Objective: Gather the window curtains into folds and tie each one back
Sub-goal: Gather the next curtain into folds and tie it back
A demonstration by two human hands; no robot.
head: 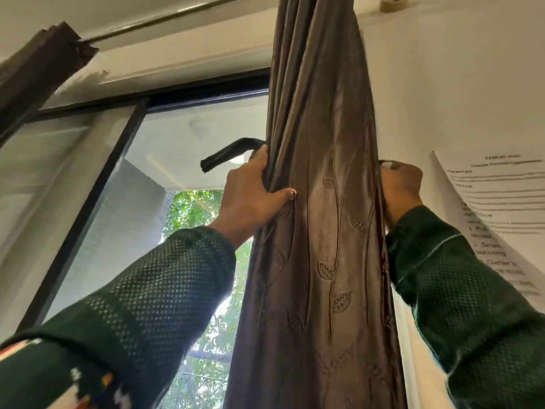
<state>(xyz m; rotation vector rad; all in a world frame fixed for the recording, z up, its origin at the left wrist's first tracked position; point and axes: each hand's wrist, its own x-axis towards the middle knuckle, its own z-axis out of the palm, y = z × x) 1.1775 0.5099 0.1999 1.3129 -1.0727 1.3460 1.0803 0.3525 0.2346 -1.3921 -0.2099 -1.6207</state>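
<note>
Place: room interior at a window, most likely a home; the kind of building cannot be fixed.
Window: dark-framed sliding window point(97, 184), 9 o'clock to centre, with green trees point(203, 219) outside.
Curtain: brown leaf-patterned curtain point(321, 202), gathered, hanging from 12 o'clock down the centre.
Rod: metal curtain rod point(165, 20) at 11 o'clock, with a bracket point(393, 2) at 1 o'clock.
Walls: plain white plaster wall point(457, 84) at 2 o'clock.
Notice: printed sheet point(501, 202) fixed to wall at 3 o'clock; text blurred.
</note>
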